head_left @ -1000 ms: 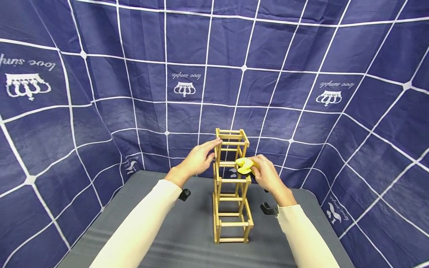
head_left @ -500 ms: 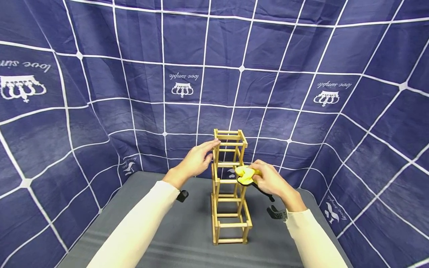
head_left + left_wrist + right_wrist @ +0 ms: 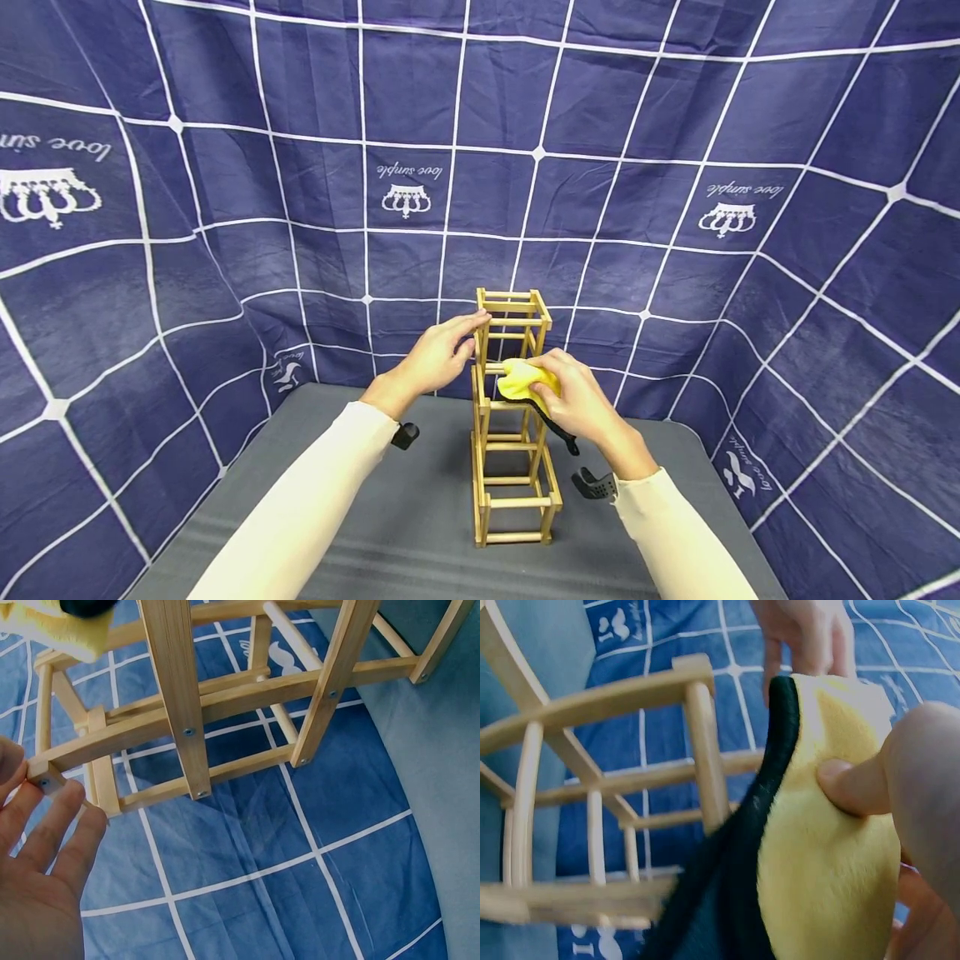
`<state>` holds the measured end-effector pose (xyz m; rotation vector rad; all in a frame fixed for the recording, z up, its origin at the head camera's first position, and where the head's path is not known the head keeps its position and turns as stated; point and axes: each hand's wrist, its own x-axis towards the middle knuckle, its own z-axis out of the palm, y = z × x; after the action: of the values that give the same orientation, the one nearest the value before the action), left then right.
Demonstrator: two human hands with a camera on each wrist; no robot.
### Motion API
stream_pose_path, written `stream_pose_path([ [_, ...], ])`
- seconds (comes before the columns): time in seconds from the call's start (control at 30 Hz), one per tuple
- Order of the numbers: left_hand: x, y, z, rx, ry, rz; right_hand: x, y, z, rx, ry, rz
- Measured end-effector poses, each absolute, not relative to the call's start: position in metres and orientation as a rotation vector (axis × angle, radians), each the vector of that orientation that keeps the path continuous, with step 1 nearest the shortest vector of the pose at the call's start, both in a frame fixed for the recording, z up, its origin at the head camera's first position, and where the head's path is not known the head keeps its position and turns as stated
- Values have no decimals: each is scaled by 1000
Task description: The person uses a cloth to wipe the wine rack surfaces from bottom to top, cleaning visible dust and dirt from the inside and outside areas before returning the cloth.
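A tall wooden rack (image 3: 482,467) of pale slats and round dowels stands upright on the grey surface. My left hand (image 3: 431,362) touches its top left corner, fingers nearly straight. In the left wrist view, fingertips (image 3: 71,793) rest right at the end of a rail. My right hand (image 3: 577,398) pinches a yellow cloth (image 3: 525,379) with black trim, bunched at the rack's middle level. The right wrist view shows the thumb (image 3: 847,784) pressing into the plush yellow side (image 3: 829,877). A black strip of the cloth hangs down below the hand.
The grey surface (image 3: 375,517) lies under the rack. Blue curtain (image 3: 322,192) with white grid lines surrounds it at the back and both sides, close behind the rack. A black strap piece (image 3: 596,483) shows at the right wrist, another (image 3: 406,435) at the left.
My right hand with the cloth dips and moves right, then goes back left and up, over the rack's middle rails. My left hand stays at the top corner.
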<state>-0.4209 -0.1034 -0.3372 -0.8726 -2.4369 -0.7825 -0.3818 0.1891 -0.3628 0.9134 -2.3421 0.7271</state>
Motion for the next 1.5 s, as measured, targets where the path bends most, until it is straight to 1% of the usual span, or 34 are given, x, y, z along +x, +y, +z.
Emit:
stream_pose_path([
  [0.27, -422, -107, -338, -891, -2426, -833, -404, 143, -366, 966, -2360, 691],
  [0.4, -422, -106, -336, -894, -2416, -828, -417, 127, -366, 990, -2422, 658],
  [0.5, -421, -105, -335, -888, -2439, -820, -420, 125, -363, 1027, -2496, 654],
  [0.7, -421, -103, -337, -896, -2436, -822, -408, 139, -351, 1129, -2607, 758],
  [0.8, -422, -105, -339, -894, -2426, -821, -406, 140, -352, 1183, -2585, 732],
  [0.97, -422, -105, -336, -878, -2440, -825, -413, 132, -363, 1044, -2537, 612],
  [1.1, -422, -104, -334, -860, -2456, -835, -414, 130, -365, 925, -2520, 604],
  [1.3, -423, -104, -337, -863, -2462, -838, -410, 140, -361, 828, -2369, 564],
  [1.5, -422, -104, -336, -871, -2431, -821, -415, 149, -358, 659, -2218, 356],
])
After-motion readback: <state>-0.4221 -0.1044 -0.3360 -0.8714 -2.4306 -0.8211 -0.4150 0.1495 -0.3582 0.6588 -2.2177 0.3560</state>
